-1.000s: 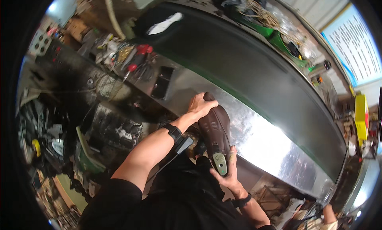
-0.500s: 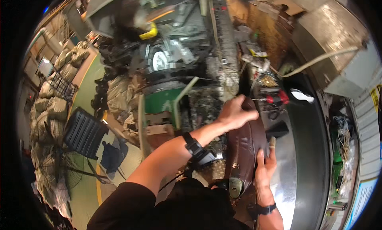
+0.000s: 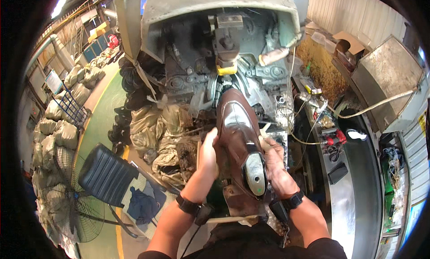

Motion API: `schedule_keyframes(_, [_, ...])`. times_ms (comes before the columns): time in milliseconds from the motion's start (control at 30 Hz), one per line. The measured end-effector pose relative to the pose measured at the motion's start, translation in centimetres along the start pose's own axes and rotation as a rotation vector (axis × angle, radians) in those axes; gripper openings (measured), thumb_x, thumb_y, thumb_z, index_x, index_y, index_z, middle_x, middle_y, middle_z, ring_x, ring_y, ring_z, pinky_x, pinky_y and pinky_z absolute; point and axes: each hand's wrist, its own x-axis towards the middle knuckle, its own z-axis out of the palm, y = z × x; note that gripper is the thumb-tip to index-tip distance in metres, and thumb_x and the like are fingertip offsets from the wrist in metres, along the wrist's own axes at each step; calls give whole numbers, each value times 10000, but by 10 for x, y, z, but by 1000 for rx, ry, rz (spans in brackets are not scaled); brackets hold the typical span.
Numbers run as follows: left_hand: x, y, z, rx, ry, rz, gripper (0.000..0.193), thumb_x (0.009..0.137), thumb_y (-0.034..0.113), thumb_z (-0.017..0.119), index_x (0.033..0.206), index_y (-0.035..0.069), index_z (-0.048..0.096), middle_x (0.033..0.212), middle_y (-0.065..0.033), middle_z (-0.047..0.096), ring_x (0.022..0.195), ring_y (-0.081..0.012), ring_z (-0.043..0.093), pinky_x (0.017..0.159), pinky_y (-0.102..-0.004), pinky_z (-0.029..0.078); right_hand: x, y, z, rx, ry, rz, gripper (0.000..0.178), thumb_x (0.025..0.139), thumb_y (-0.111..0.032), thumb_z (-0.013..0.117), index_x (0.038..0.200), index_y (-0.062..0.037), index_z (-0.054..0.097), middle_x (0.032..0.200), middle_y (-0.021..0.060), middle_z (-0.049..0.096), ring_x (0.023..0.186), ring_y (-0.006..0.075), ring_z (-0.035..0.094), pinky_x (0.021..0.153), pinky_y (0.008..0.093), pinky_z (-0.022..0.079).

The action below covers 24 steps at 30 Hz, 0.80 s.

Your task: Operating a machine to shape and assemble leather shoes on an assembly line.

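Left hand [image 3: 208,155] and right hand [image 3: 274,166] are closed around a brown shoe [image 3: 238,132] held toe-first into a grey machine [image 3: 210,44].

The shoe is gripped from both flanks, the left hand at its 9 o'clock side, the right hand at its 3 o'clock side near the heel, where the pale end of a last [image 3: 256,179] is seen. The toe is pointed to 12 o'clock, just under a yellow-tipped press head [image 3: 227,67]. A slip could be caused by the smooth leather, so that the toe would be seated crooked against the machine. Fingers lie near the working parts and could be pinched if the shoe is pushed in further. A black chair [image 3: 105,176] stands at 8 o'clock, well apart.
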Motion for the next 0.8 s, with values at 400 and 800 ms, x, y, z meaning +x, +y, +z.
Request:
schedule_keyframes(400, [60, 16, -28, 83, 248, -64, 348, 995, 362, 633, 1139, 59, 727, 1077, -64, 745, 913, -196, 694, 771, -292, 528, 78, 27, 35, -27, 121, 96, 248, 966, -20, 636, 1203, 51, 645, 1015, 117, 730, 826, 189, 709, 744, 320, 607])
schedule_keyframes(800, [114, -31, -68, -144, 315, 17, 269, 986, 237, 676, 1076, -13, 717, 1015, -58, 721, 856, -153, 650, 773, -311, 514, 120, 69, 5, 34, 140, 76, 327, 986, -39, 637, 1310, -9, 612, 1162, 106, 710, 992, 197, 701, 870, 329, 591])
